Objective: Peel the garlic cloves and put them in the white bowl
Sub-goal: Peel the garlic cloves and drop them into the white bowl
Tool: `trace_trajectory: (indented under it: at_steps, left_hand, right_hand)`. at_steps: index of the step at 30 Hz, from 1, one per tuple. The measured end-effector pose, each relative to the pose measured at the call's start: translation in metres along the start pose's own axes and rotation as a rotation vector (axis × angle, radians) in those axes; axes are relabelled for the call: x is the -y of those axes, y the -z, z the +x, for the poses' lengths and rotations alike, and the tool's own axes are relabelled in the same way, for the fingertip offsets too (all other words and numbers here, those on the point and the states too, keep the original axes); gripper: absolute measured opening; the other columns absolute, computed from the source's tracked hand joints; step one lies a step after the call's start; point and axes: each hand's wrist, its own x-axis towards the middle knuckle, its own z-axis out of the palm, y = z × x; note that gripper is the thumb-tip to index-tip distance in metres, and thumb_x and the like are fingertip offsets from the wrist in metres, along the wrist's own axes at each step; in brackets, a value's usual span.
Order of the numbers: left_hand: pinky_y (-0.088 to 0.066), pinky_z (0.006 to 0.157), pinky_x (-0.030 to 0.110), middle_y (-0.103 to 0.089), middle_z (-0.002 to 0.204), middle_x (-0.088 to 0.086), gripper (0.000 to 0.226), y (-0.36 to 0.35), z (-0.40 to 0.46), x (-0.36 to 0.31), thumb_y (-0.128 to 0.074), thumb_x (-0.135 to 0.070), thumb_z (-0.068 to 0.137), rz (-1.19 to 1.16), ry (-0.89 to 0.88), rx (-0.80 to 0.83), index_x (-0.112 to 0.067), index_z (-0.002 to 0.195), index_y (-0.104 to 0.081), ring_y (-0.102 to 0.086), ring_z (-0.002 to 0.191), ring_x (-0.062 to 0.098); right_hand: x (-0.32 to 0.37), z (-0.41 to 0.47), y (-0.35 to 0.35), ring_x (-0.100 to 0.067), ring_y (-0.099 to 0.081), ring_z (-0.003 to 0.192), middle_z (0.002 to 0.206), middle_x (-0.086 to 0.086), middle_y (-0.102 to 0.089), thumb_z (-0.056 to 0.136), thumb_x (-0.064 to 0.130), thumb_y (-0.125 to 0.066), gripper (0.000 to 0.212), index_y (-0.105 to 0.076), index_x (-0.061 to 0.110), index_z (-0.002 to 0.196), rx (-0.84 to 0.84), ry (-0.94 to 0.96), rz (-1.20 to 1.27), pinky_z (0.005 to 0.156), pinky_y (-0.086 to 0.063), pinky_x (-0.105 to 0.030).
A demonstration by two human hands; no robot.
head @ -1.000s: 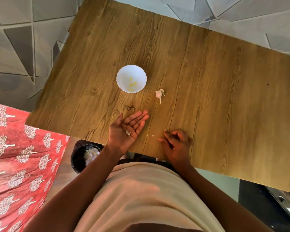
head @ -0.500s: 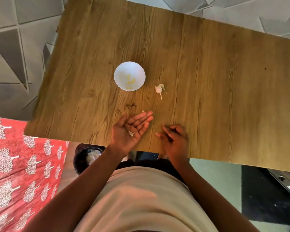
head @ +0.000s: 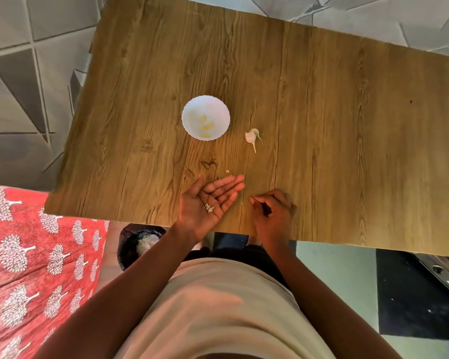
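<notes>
The left hand (head: 208, 200) lies palm up at the near edge of the wooden table (head: 347, 125), fingers straight and together, and a few small pale scraps of peel (head: 209, 207) sit loose in the middle of the palm. Just to its right, the right hand (head: 272, 211) rests knuckles up on the wood with its fingers curled in and the fingertips drawn toward the thumb; whether they pinch anything is too small to tell. A tiny pale crumb (head: 227, 171) lies on the table just beyond the left fingertips. Farther out, beyond the gap between both hands, a garlic piece (head: 252, 138) with papery whitish skin and a thin stem lies on its side, unpeeled. Left of it and well beyond the left hand stands the white bowl (head: 189, 110), with a scalloped rim, holding a few yellowish peeled cloves (head: 205, 126). Nothing stands between hands, garlic and bowl. Below the table edge, near the left forearm, a dark bin (head: 130, 244) holds pale scraps, and a red patterned cloth (head: 31, 255) spreads farther left.
</notes>
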Motion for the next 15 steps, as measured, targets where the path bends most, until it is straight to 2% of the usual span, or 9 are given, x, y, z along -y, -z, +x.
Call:
trace_trajectory:
  at_steps: [3,7,11,15]
  left_hand:
    - [-0.057,0.101,0.038,-0.055,0.146,0.029,0.076,0.000,0.000,-0.001,-0.026,-0.051,0.109,0.002,0.011,0.008,0.012,0.124,-0.067,-0.057,0.135,0.038]
    - [-0.055,0.104,0.037,-0.055,0.145,0.030,0.078,-0.001,0.000,-0.001,-0.023,-0.051,0.110,0.014,0.018,0.007,0.011,0.124,-0.067,-0.058,0.134,0.038]
    - [-0.055,0.104,0.037,-0.054,0.146,0.030,0.078,-0.001,0.000,-0.001,-0.024,-0.052,0.109,0.017,0.016,0.002,0.012,0.128,-0.063,-0.057,0.135,0.038]
    - [-0.052,0.106,0.038,-0.054,0.146,0.030,0.078,-0.002,0.001,-0.002,-0.024,-0.053,0.110,0.024,0.009,-0.003,0.012,0.129,-0.061,-0.056,0.136,0.038]
  right_hand:
    - [0.003,0.002,-0.004,-0.019,-0.056,0.092,0.090,0.005,-0.061,0.084,0.015,-0.077,0.008,-0.071,0.020,0.081,0.017,-0.002,-0.047,0.087,-0.032,-0.039]
    - [0.004,0.005,-0.005,-0.021,-0.057,0.094,0.094,0.007,-0.059,0.086,0.008,-0.073,0.015,-0.069,0.022,0.083,0.012,-0.098,0.006,0.089,-0.040,-0.046]
    - [-0.003,0.002,0.006,-0.023,-0.059,0.092,0.095,0.007,-0.059,0.088,0.011,-0.065,0.009,-0.071,0.018,0.086,-0.031,-0.093,0.158,0.082,-0.053,-0.050]
    - [-0.003,0.001,0.004,-0.019,-0.057,0.092,0.095,0.009,-0.057,0.088,0.013,-0.067,0.007,-0.070,0.018,0.086,-0.001,-0.077,0.110,0.083,-0.051,-0.048]
